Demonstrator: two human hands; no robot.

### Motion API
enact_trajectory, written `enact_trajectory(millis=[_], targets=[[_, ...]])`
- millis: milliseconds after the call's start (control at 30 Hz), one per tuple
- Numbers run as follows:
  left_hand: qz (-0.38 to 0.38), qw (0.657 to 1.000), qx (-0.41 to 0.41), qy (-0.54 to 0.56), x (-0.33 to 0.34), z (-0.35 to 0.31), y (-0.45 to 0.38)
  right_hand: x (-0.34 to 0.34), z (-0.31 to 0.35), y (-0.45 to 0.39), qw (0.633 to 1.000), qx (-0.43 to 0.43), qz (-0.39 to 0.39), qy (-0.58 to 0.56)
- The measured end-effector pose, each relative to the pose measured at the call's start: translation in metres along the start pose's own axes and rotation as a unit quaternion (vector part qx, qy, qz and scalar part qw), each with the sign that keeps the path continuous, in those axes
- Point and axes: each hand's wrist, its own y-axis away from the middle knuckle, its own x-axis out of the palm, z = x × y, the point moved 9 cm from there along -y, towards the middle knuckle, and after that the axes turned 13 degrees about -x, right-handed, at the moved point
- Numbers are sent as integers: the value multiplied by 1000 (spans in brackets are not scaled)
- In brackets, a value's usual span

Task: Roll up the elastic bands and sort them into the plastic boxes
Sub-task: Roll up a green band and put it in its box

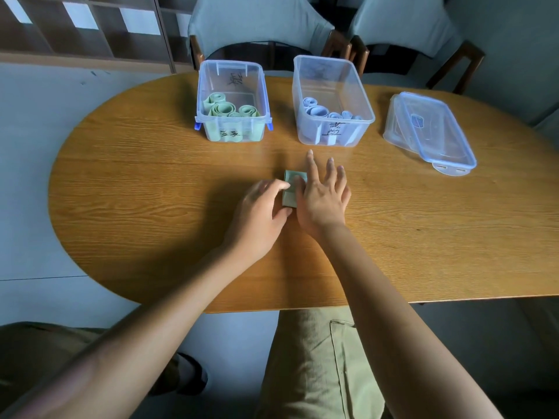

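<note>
Green band [295,189]: on the worktop [151,192] near the front edge, between the two hands, mostly rolled into a flat little packet, well short of both boxes
Left hand [260,216]: fingers curled, pinching the band's left edge between thumb and fingertips
Right hand [322,198]: fingers spread and straight, thumb side pressing down on the band's right part, gripping nothing
Green box [233,101]: lidless, far left, several green rolls inside, standing on end
Blue box [332,101]: lidless, just right of the green box, bluish rolls inside
Lids [429,131]: stacked at the far right, apart from both boxes
Risk, springing open: elastic likely to unwind once the flat right hand lifts, since only the left pinch would hold the coil
Risk, loose roll: uneven pressure from the two hands could skew the layers into a cone, too slack to stand among the others
Risk, wrong box: boxes stand side by side, so a hasty reach could drop green among blue
Risk, disturbing rolls: packed rolls in the green box may uncoil if nudged on entry
</note>
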Motion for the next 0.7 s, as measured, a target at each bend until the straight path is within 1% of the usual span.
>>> enact_trajectory(millis=[133, 200, 300, 367, 400, 467, 500, 700], targets=[[-4, 1000, -3, 26, 3, -3, -10, 1, -3, -5, 1000, 13, -2, -14], [-5, 999, -9, 36, 5, -2, -14, -1, -4, -4, 999, 10, -30, -16], [-5, 999, -5, 37, 4, 0, -16, -13, -1, 7, 989, -36, -137, -34], [-4, 1000, -1, 28, 2, 0, -13, -22, -4, 23, 969, -56, -219, -101], [-5, 1000, 2, 27, 0, 0, -11, -25, -8, 32, 957, -44, -244, -147], [-6, 1000, 6, 29, -3, 1, -5, -25, -16, 51, 943, -7, -252, -219], [-5, 1000, 6, 29, -4, 3, -2, -25, -17, 60, 940, 1, -247, -235], [-6, 1000, 1, 21, -13, 7, 24, -24, -12, 100, 935, -19, -217, -280]])
